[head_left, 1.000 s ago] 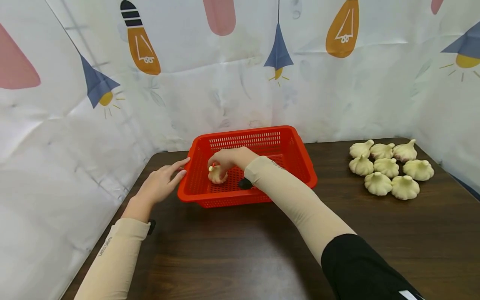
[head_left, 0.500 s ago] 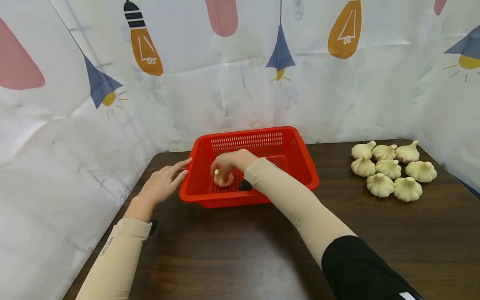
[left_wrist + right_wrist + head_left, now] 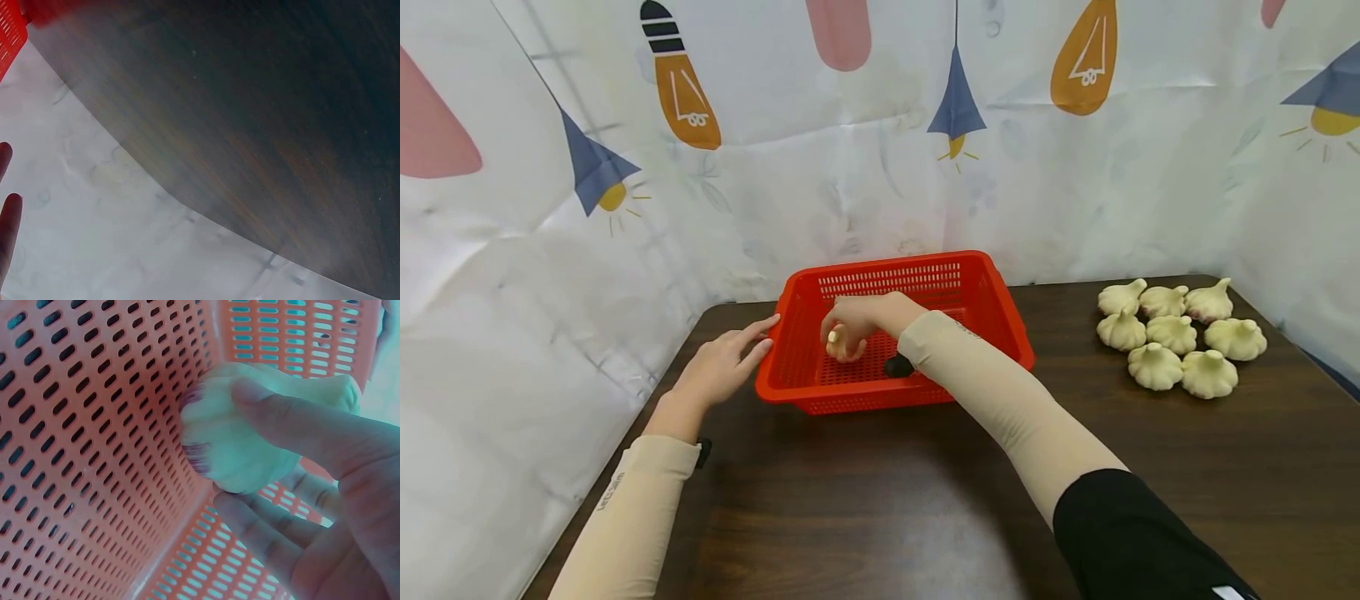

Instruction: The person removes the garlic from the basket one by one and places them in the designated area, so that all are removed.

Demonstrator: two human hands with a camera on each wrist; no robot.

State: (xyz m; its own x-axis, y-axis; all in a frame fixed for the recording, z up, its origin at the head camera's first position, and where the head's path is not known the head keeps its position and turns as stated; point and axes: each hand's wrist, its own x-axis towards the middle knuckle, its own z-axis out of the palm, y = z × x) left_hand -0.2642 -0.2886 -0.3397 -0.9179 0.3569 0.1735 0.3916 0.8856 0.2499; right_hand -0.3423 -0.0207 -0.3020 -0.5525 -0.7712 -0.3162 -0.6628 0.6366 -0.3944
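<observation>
Inside the red plastic basket [image 3: 880, 387], near its left end, my right hand [image 3: 859, 317] holds a garlic bulb [image 3: 844, 343]. The right wrist view shows this garlic bulb [image 3: 240, 434] close up, pale with purple streaks, its stem pointing toward the hand. The thumb presses on one side and curled fingers [image 3: 250, 528] lie along the other. Outside the basket's left end is my left hand [image 3: 721, 367], fingers extended, with the fingertips right at the rim. Only two of its fingers [image 3: 9, 225] show at the edge of the left wrist view.
Several more garlic bulbs [image 3: 1172, 335] lie grouped at the back right of the dark wooden table [image 3: 865, 500]. Behind the basket hangs a white patterned curtain [image 3: 880, 183], which also runs along the table's left side.
The right hand and the garlic bulb have shifted slightly to the right within the basket. The left hand stays at the rim, and the basket has not moved.
</observation>
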